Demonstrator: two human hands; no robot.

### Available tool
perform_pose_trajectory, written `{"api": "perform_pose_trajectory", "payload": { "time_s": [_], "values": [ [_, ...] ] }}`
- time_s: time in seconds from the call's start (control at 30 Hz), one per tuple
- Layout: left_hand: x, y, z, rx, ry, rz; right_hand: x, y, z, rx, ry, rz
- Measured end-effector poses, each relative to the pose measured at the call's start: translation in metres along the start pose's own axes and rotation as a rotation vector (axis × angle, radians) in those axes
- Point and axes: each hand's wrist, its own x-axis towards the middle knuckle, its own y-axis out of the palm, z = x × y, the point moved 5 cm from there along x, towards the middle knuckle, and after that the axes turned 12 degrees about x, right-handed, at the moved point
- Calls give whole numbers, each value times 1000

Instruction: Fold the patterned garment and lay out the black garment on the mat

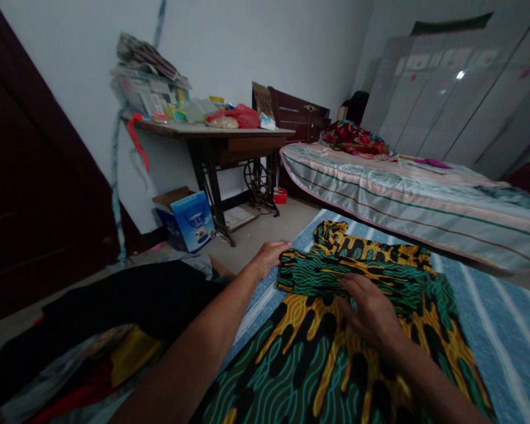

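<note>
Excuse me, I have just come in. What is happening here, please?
A person is handling a patterned garment spread on a striped blue cloth. A sleeve-like strip lies across it. The left hand is at one end of the strip; the right hand is near its middle. More clothes lie heaped on the person's left.
</note>
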Motion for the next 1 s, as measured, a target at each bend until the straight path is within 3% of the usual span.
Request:
{"api": "perform_pose_trajectory", "payload": {
  "time_s": [0.1,0.2,0.3,0.5,0.6,0.83,0.9,1.0],
  "values": [
    [0,0,2,22,13,-11,30,36,56,-45,-111,108],
    [0,0,3,41,20,-33,49,63,80,-116,-93,181],
    [-1,0,4,46,17,-44,55,74,73,-11,16,165],
    [-5,0,1,46,-13,-62,51,77,26,796,430,-91],
    [-5,-3,-1,62,-50,-84,50,78,17,1051,554,-213],
    [-17,-28,-7,256,-253,-191,54,76,16,1172,555,-282],
    [-30,-31,-8,301,-312,-154,55,76,16,1157,522,-283],
    [-50,-25,-4,295,-434,15,56,75,20,1097,436,-259]
  ]
}}
